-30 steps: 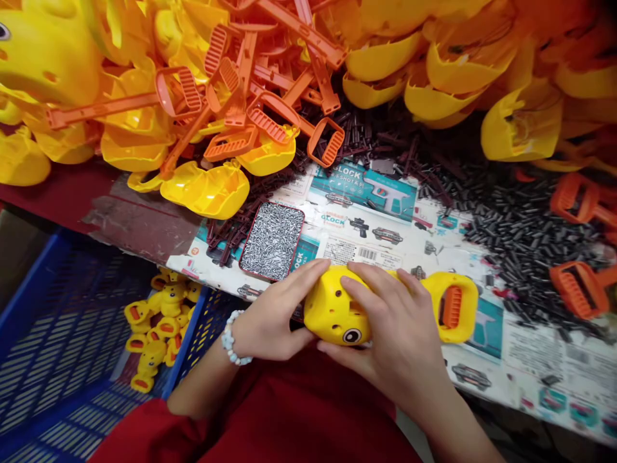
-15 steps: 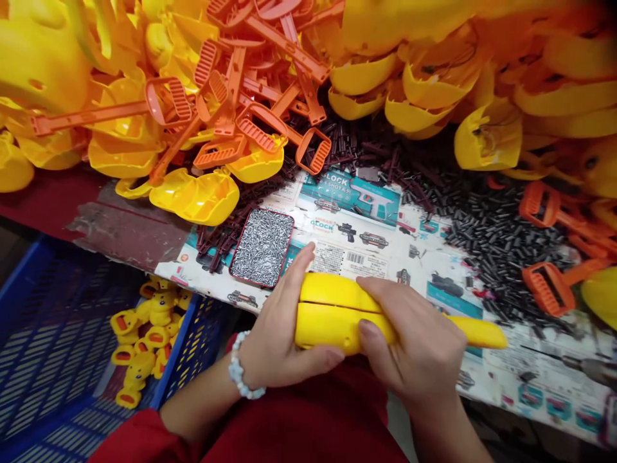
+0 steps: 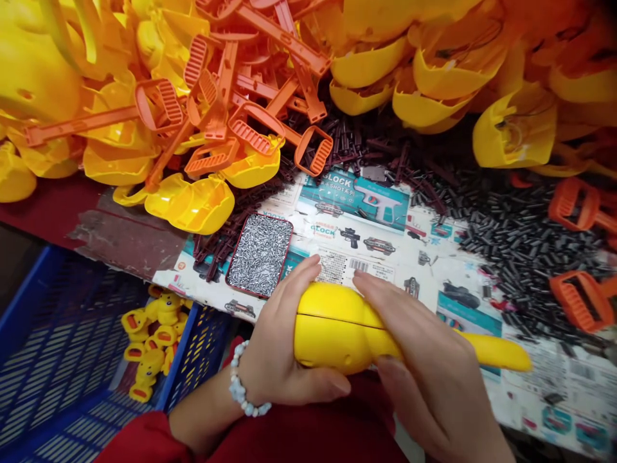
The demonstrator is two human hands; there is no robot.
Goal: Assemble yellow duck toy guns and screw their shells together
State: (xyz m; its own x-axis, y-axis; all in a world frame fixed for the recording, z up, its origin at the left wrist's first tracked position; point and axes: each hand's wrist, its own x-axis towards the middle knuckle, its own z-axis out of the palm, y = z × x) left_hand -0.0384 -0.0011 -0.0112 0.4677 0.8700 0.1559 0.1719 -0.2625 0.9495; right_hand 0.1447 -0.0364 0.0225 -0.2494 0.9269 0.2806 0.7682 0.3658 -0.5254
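Observation:
Between my two hands is a yellow plastic toy body [image 3: 332, 325], made of two half shells with a thin seam running along its side. My left hand [image 3: 289, 341] cups its left end, thumb below and fingers above. Round the right part of the body curls my right hand [image 3: 424, 366], fingers over the top and thumb underneath. A yellow strip-like end sticks out to the right past that hand. Just beyond my left hand, a shallow red-rimmed tray [image 3: 261, 252] full of small silver screws rests on the printed cardboard.
Orange handle-like parts [image 3: 260, 128] and yellow half shells [image 3: 190, 202] are heaped at the back. Dark brown pieces [image 3: 347, 138] and small black cylinders [image 3: 511, 257] lie scattered. At lower left, a blue crate [image 3: 62, 360] holds several yellow toys [image 3: 152, 366] with orange parts.
The gap along the toy body's seam has narrowed to a thin line. My right hand has shifted slightly right and down, its fingers now straighter along the shell.

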